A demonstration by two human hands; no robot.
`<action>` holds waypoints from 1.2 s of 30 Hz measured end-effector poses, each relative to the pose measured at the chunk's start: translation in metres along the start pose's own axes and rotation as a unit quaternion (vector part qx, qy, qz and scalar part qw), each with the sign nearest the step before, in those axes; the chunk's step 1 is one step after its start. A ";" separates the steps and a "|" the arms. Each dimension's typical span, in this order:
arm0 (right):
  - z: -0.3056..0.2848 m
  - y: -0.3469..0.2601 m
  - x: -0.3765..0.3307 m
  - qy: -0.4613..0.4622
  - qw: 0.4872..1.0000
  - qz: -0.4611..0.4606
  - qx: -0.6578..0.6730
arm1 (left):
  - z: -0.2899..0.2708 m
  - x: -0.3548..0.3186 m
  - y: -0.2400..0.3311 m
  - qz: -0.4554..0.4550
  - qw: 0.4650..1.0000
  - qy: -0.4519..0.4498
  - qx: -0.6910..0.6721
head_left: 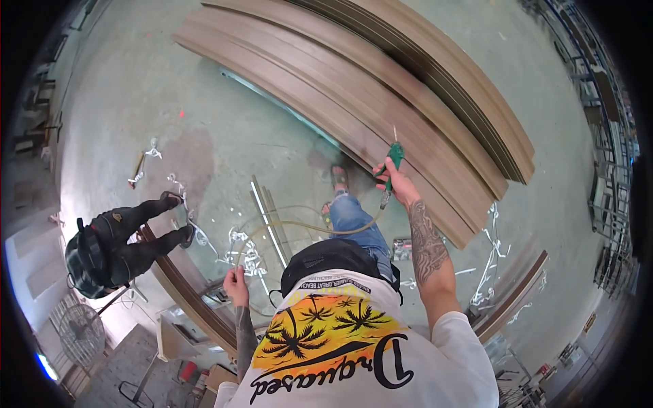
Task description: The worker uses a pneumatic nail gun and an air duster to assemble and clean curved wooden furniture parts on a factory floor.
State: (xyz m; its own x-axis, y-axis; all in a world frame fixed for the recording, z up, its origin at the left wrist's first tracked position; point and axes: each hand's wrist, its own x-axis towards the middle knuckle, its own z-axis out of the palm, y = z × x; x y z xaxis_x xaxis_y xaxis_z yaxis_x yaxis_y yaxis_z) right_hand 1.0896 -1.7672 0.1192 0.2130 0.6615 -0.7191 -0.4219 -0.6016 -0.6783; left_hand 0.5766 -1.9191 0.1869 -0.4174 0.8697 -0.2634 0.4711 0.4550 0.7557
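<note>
My right hand (398, 182) is closed round a green air blow gun (394, 158), its thin nozzle aimed away from me over long brown panels (340, 88). From the gun's lower end a yellowish hose (320, 228) loops leftward across my front. My left hand (236, 285), low on the left, has its fingers closed on that hose. The panels lie stacked side by side, running from upper left to lower right. Close to them is my sandalled foot.
White strip scraps (248, 255) litter the floor near my left hand. Thin metal bars (269, 221) lie beside my leg. A person in dark clothes (112, 248) stands at left, near a large fan (81, 325). Racks (602, 129) line the right side.
</note>
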 end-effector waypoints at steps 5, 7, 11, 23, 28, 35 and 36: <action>0.044 -0.019 0.119 0.055 0.998 0.020 -0.005 | 0.026 0.084 0.059 -0.006 1.000 0.006 0.001; 0.139 -0.071 0.116 -0.001 0.975 0.026 -0.222 | 0.016 0.105 0.078 -0.130 0.984 0.102 -0.065; 0.212 -0.142 0.174 -0.062 0.983 -0.012 -0.174 | 0.019 0.161 0.106 -0.093 0.984 0.139 -0.062; 0.478 -0.315 0.393 -0.073 0.950 -0.035 -0.302 | 0.044 0.461 0.150 -0.166 0.986 0.004 0.030; 0.519 -0.365 0.440 -0.051 0.998 -0.020 0.035 | 0.013 0.581 0.195 -0.206 0.978 -0.024 0.016; 0.496 -0.364 0.455 0.104 0.945 0.067 -0.302 | 0.028 0.682 0.190 -0.192 0.975 -0.109 0.003; 0.459 -0.352 0.439 0.148 0.942 0.086 -0.288 | 0.027 0.681 0.214 -0.200 0.972 -0.120 0.036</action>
State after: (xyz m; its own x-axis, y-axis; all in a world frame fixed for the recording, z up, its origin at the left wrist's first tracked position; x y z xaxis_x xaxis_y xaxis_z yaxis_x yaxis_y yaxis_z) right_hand 0.9276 -1.0595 0.1118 0.4580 0.4300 -0.7780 0.0584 -0.8879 -0.4564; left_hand 0.4140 -1.2245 0.1527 -0.3885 0.6365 -0.6663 0.3652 0.7702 0.5229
